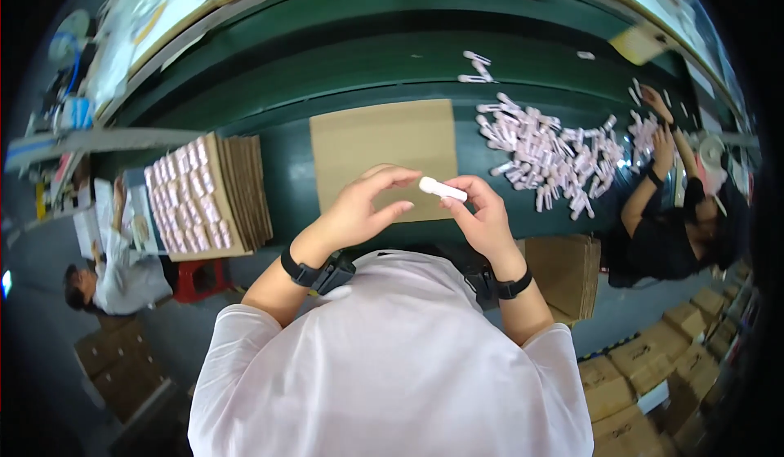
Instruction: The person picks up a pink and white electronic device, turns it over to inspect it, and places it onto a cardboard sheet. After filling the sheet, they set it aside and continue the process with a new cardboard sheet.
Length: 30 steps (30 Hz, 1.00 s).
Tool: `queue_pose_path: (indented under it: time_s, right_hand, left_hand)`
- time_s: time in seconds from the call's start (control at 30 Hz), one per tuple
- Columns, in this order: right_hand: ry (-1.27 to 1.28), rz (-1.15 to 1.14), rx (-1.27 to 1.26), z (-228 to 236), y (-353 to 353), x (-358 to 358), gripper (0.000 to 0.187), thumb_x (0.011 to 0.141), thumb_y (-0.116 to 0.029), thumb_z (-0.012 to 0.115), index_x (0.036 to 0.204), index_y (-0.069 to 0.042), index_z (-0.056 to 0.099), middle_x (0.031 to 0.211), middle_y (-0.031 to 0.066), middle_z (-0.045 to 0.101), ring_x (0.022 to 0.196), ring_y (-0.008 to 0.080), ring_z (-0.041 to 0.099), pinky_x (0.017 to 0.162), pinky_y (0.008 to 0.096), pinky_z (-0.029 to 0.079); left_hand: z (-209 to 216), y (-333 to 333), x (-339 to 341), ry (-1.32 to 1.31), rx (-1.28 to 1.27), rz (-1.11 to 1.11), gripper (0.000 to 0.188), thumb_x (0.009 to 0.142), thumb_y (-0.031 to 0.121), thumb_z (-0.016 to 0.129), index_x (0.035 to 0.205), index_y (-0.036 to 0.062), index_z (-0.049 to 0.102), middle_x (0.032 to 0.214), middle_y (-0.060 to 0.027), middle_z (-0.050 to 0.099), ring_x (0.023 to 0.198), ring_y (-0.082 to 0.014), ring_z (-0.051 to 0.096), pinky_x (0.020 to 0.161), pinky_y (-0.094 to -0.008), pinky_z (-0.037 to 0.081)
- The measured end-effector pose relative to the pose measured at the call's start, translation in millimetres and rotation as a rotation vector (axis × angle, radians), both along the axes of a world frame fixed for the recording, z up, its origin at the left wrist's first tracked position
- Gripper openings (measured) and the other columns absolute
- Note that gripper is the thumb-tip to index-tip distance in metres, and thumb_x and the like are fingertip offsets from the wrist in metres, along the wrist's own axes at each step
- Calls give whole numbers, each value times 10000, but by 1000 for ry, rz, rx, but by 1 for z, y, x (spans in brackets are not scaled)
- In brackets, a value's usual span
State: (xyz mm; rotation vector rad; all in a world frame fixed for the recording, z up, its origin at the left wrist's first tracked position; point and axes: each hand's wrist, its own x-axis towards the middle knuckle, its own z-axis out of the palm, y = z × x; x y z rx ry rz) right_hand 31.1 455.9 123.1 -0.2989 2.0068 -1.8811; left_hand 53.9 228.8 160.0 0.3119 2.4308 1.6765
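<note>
left hand [363,205]: curved inward, grip parted | right hand [483,214]: grip pinches white tube [442,189] above cardboard sheet [380,151]

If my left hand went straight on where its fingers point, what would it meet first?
Your left hand would probably meet the white tube held in your right hand, wider end first, though depth is hard to judge.

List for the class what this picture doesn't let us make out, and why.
All in the head view:
White cylindrical tube in the right hand: its underside, turned away from the camera.
Loose pile of small pale pink-and-white tubes: exact count, hidden by overlap.
Brown cardboard stack: faces of inner sheets, hidden by their neighbours.
Brown cardboard carton at lower right: its lower part, cut off by the bottom edge.
</note>
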Motion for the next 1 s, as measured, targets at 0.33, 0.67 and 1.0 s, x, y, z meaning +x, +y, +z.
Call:
queue_pose_path:
  time_s: [0.33,0.67,1.0]
  right_hand:
    - [426,258,67,62,-90,12,250,808,-20,694,1047,-31,620,939,72,656,831,186,605,752,289,474]
    - [492,202,4,76,-120,32,271,787,13,708,1042,-8,620,923,90,643,806,181,586,732,284,462]
    - [549,186,-45,82,-133,44,257,795,11,707,1035,8,615,923,86,636,811,172,579,745,272,455]
  left_hand:
    - [46,-69,54,242,-109,185,285,778,8,702,1057,25,644,966,-107,662,859,-243,648,786,-332,514]
    - [54,-101,72,264,81,239,269,757,27,738,1009,19,645,946,-105,654,858,-226,631,758,-303,490]
    - [60,-113,70,446,22,138,275,711,-15,725,967,51,650,855,-83,614,777,-231,588,695,-319,467]
